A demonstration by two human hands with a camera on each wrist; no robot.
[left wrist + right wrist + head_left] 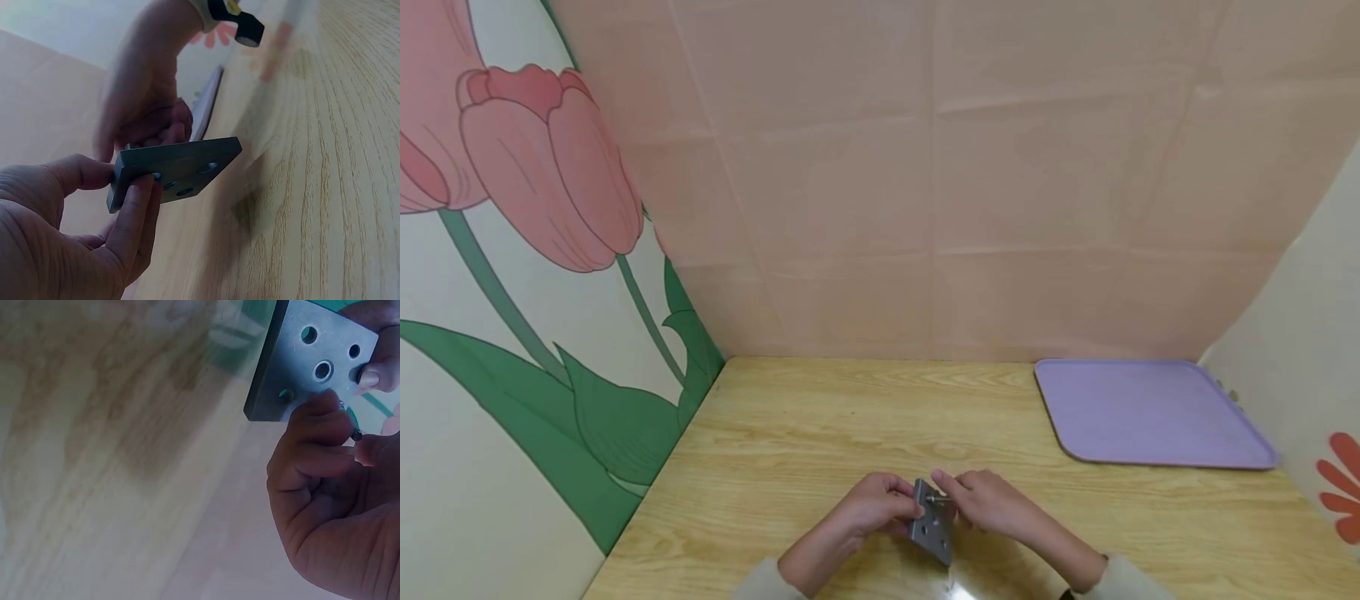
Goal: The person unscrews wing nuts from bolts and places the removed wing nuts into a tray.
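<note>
A thick grey metal plate with several round holes (934, 533) is held up above the table, tilted. My left hand (880, 507) pinches one end of it, the thumb on one face and fingertips against the other, as the left wrist view shows on the plate (181, 164). A slim metal screw (936, 499) sticks out of the plate's right-hand face near its upper end. Curled fingers and thumb of my right hand (992, 502) grip the screw's outer end; in the right wrist view they mostly cover it, beside the holed plate (322, 347).
A lilac tray (1157, 412) lies on the wood-grain table (820, 417) at the back right, apart from both hands. A pink-beige sheet (925, 183) rises behind the table. Tulip-printed panels (550, 167) stand at the left, and a pale panel (1300, 333) at the right.
</note>
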